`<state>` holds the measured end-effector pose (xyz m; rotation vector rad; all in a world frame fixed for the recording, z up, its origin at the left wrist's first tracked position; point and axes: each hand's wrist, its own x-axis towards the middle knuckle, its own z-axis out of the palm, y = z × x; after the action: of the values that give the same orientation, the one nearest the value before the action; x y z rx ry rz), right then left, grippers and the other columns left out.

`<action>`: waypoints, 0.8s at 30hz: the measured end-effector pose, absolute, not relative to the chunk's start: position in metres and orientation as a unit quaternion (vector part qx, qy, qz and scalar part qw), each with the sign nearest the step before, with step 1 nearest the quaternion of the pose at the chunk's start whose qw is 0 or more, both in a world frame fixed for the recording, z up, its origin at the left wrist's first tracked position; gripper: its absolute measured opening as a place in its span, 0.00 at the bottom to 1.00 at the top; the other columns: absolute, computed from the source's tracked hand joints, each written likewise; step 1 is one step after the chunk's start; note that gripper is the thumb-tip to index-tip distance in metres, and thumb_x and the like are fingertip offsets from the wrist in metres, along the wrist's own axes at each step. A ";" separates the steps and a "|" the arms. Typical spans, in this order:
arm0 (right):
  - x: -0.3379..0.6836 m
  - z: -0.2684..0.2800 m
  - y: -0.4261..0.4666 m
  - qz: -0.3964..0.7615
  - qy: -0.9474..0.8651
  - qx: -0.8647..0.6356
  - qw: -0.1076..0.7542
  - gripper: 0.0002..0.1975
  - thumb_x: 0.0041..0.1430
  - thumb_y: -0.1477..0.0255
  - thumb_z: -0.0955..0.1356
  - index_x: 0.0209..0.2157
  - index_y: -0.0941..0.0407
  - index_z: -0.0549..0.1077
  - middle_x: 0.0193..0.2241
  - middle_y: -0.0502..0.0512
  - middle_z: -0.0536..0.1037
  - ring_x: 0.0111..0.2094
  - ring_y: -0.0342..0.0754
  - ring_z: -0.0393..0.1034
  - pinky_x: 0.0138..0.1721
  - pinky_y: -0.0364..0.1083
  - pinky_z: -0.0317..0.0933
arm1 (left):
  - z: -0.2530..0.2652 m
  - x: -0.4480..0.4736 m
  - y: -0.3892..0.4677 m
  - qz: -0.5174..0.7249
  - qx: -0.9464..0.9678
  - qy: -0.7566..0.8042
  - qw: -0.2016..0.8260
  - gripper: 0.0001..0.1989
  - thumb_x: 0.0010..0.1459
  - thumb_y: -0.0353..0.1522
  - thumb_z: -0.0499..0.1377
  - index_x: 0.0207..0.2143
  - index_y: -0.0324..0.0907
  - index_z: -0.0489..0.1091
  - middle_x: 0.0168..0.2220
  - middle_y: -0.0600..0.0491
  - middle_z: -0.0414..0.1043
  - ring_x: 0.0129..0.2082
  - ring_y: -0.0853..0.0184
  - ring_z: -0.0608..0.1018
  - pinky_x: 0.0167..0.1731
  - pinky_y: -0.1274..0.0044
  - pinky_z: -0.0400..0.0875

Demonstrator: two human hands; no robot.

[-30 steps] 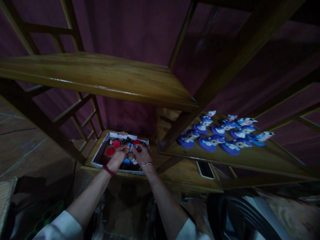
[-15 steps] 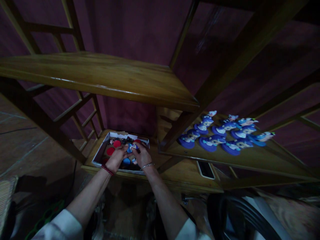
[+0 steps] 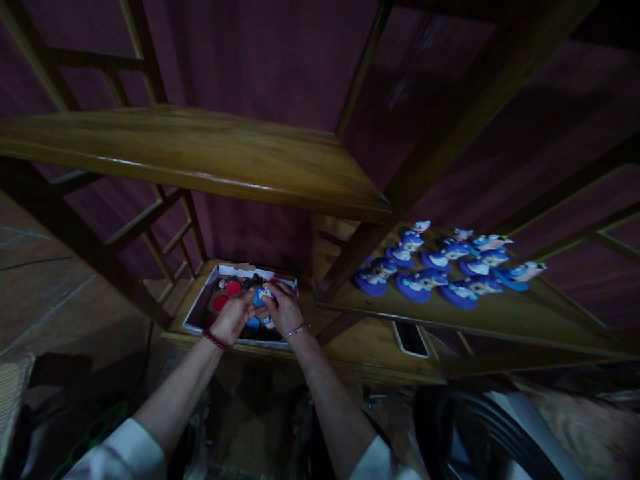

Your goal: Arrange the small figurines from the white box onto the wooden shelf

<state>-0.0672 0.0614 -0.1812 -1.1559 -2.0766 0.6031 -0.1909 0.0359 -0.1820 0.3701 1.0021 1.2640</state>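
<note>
Over the white box (image 3: 200, 312), left hand (image 3: 231, 317) and right hand (image 3: 284, 309) both close fingers on one small blue figure (image 3: 260, 295), steadying it, twelve o'clock of the wrists.

Two bare forearms are entering from the lower edge of the frame, each showing a white sleeve pushed up near the elbow. The left hand (image 3: 231, 319) is wearing a red beaded bracelet at the wrist; the right hand (image 3: 285, 312) is wearing a thin silver bangle.

No legible txt, labels, brands or nos. anywhere in this dim view.
</note>
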 end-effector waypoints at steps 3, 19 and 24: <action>-0.069 -0.180 0.059 0.235 -0.792 -0.448 0.341 0.16 0.54 0.73 0.61 0.46 0.56 0.66 0.41 0.57 0.70 0.45 0.47 0.62 0.47 0.46 0.57 | -0.179 -0.189 0.036 0.575 0.145 0.444 0.672 0.07 0.53 0.23 0.50 0.26 0.36 0.66 0.23 0.52 0.70 0.25 0.72 0.73 0.34 0.75 0.71; -0.082 -0.192 0.049 0.183 -0.769 -0.501 0.352 0.27 0.47 0.69 0.67 0.50 0.56 0.61 0.44 0.59 0.68 0.47 0.53 0.59 0.49 0.52 0.55 | -0.176 -0.189 0.036 0.588 0.057 0.428 0.684 0.10 0.53 0.23 0.49 0.22 0.35 0.65 0.17 0.54 0.66 0.17 0.75 0.68 0.19 0.83 0.64; -0.082 -0.193 0.044 0.185 -0.762 -0.514 0.349 0.24 0.47 0.72 0.66 0.48 0.57 0.63 0.41 0.60 0.70 0.45 0.54 0.62 0.45 0.52 0.58 | -0.175 -0.186 0.030 0.582 0.027 0.434 0.687 0.11 0.53 0.23 0.51 0.19 0.37 0.62 0.14 0.56 0.62 0.15 0.76 0.68 0.20 0.84 0.65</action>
<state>-0.0820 0.0442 -0.1933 -1.3314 -1.9753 0.4783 -0.1858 0.0296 -0.1748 0.0600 0.9709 1.3026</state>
